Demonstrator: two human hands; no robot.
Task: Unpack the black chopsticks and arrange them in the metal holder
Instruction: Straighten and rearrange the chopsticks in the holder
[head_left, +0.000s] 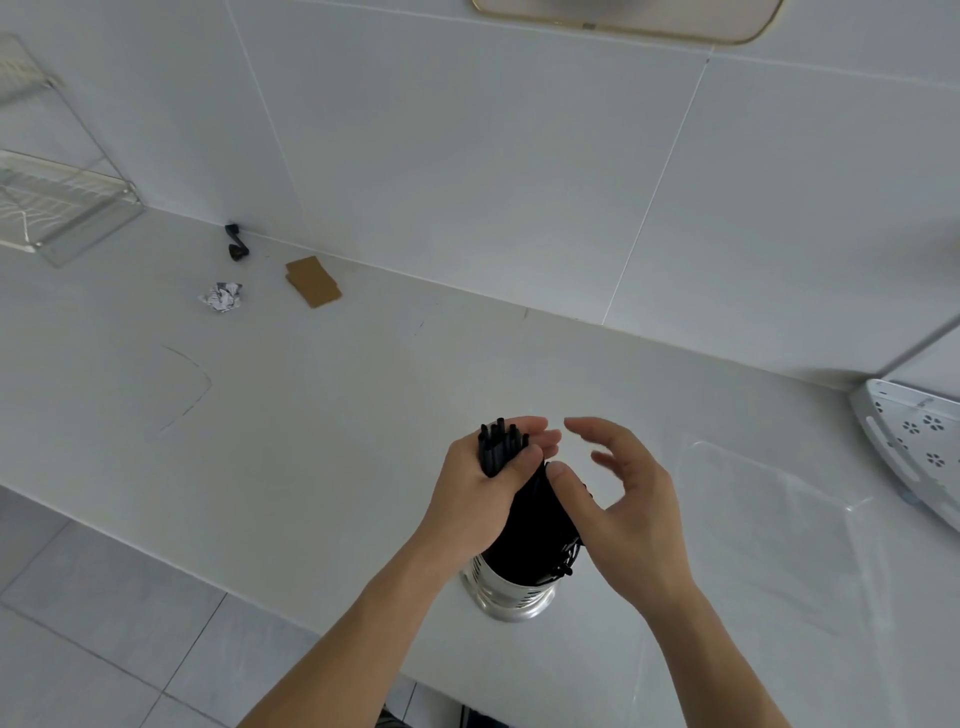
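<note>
A bundle of black chopsticks (524, 514) stands in the shiny metal holder (511, 595) near the counter's front edge. My left hand (475, 493) grips the upper part of the bundle, and the square chopstick tops (501, 439) stick out above its fingers. My right hand (631, 499) hovers beside the bundle on the right with loosely spread fingers; its thumb touches the chopsticks. A few chopstick ends poke out at the holder's right rim.
A clear plastic bag (769, 519) lies on the white counter (311, 415) to the right. A perforated white rack (914, 447) sits at the far right. Crumpled paper (222, 297), brown cardboard pieces (312, 282) and a small black hook (237, 242) lie near the back wall. A wire dish rack (52, 202) stands far left.
</note>
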